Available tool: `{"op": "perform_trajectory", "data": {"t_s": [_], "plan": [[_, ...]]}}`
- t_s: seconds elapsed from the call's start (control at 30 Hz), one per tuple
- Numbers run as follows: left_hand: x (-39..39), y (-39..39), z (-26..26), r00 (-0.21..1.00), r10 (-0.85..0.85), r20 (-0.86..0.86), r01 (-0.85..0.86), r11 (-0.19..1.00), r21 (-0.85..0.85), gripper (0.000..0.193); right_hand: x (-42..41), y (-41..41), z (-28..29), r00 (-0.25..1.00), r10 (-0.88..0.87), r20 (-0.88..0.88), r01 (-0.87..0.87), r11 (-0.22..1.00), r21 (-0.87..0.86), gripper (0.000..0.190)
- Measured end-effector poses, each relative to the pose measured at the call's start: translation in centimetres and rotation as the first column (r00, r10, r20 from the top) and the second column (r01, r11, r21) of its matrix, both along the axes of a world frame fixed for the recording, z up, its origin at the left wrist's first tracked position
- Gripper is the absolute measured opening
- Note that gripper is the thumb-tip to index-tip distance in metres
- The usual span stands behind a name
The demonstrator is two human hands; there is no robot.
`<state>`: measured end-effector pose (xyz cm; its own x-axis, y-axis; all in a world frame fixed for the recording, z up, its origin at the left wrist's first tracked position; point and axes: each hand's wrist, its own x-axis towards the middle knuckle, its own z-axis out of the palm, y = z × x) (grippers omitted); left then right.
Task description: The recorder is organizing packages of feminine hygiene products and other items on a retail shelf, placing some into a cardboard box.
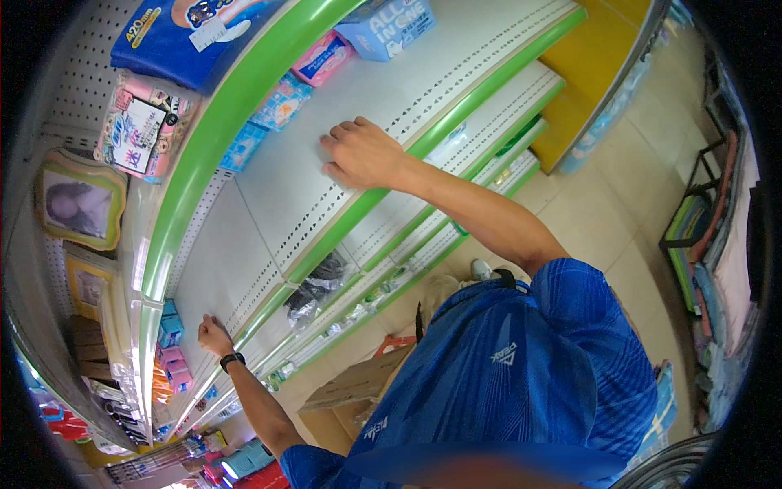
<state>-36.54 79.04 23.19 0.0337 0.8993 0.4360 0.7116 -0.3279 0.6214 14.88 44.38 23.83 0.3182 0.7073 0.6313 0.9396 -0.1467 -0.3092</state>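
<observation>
My right hand (pixel 360 153) is palm down over the white metal shelf (pixel 263 177), near its perforated front strip. Its fingers are bent, the thumb stands apart, and no object shows in it. Further left along that shelf, my left hand (pixel 215 336) is curled into a fist by the green front edge, a dark watch (pixel 232 360) on its wrist. Nothing shows in this fist. Behind my right hand sit blue packs (pixel 244 145), a pink pack (pixel 324 58) and a light blue printed box (pixel 391 30). Small teal packs (pixel 171 324) and pink packs (pixel 176 367) stand beyond my left hand.
A green-edged upper shelf (pixel 201 147) overhangs, bearing a blue sanitary pad pack (pixel 177 46) and a pink pack (pixel 146 131). Framed pictures (pixel 82 198) stand at the left. Lower shelves hold black plastic-wrapped goods (pixel 324 284). A cardboard box (pixel 348 391) sits on the tiled floor (pixel 586 214).
</observation>
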Motion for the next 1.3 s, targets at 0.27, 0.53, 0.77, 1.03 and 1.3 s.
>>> {"op": "perform_trajectory", "data": {"t_s": [0.27, 0.53, 0.77, 1.03, 1.3], "plan": [[-0.3, 0.4, -0.4, 0.995, -0.023, 0.093, 0.024, 1.0, -0.007, 0.038, 0.1, -0.2, 0.6, 0.999, 0.035, -0.012, -0.036, 0.99, -0.139, 0.034], [-0.6, 0.3, -0.2, 0.987, -0.035, 0.155, 0.04, 0.999, -0.028, 0.039, -0.1, -0.1, 0.4, 0.999, 0.03, -0.017, -0.031, 0.996, -0.081, 0.036], [-1.6, 1.3, -0.5, 0.999, 0.032, 0.02, -0.032, 0.999, 0.0, 0.044, -0.3, 0.0, 0.5, 1.0, 0.017, -0.023, -0.018, 0.998, -0.062, 0.035], [-1.2, 0.9, -0.3, 1.0, 0.009, 0.017, -0.01, 1.0, 0.02, 0.042, -0.3, 0.1, 0.4, 0.999, 0.003, -0.041, -0.003, 1.0, 0.0, 0.036], [-1.8, 1.5, -0.8, 0.987, -0.072, 0.141, 0.07, 0.997, 0.022, 0.042, -0.4, -0.1, 0.4, 0.999, 0.012, -0.042, -0.011, 0.999, 0.031, 0.035]]}}
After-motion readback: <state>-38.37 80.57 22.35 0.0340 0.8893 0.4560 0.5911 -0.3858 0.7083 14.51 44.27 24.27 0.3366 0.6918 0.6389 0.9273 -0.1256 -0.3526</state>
